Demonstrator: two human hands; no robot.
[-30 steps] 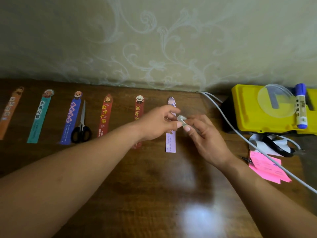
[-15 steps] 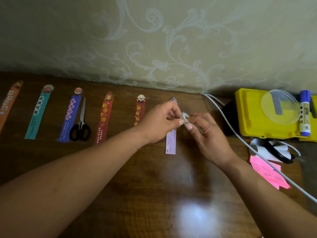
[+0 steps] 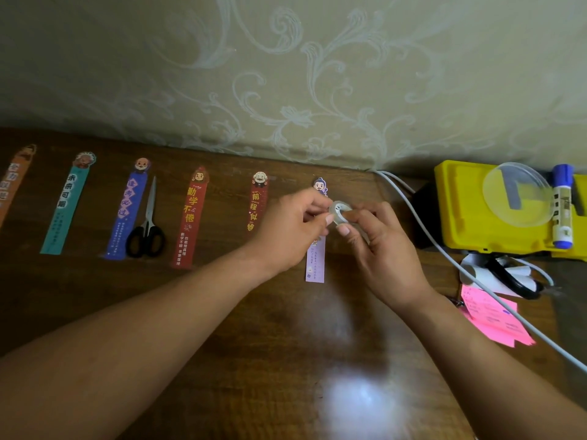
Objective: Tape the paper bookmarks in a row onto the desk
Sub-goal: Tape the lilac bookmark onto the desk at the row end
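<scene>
Holding a clear tape roll (image 3: 340, 212), the right hand (image 3: 384, 249) curls round it while the left hand (image 3: 290, 231) pinches its rim, both above the lilac bookmark (image 3: 315, 263). Five more bookmarks (image 3: 190, 217) line the back edge of the desk (image 3: 254, 328), scissors (image 3: 145, 231) lying between two; a yellow box (image 3: 460, 217) sits at its right edge.

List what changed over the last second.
Nothing visibly changed. The left hand and right hand still hold the tape roll above the purple bookmark. The scissors and the other bookmarks lie where they were.
</scene>
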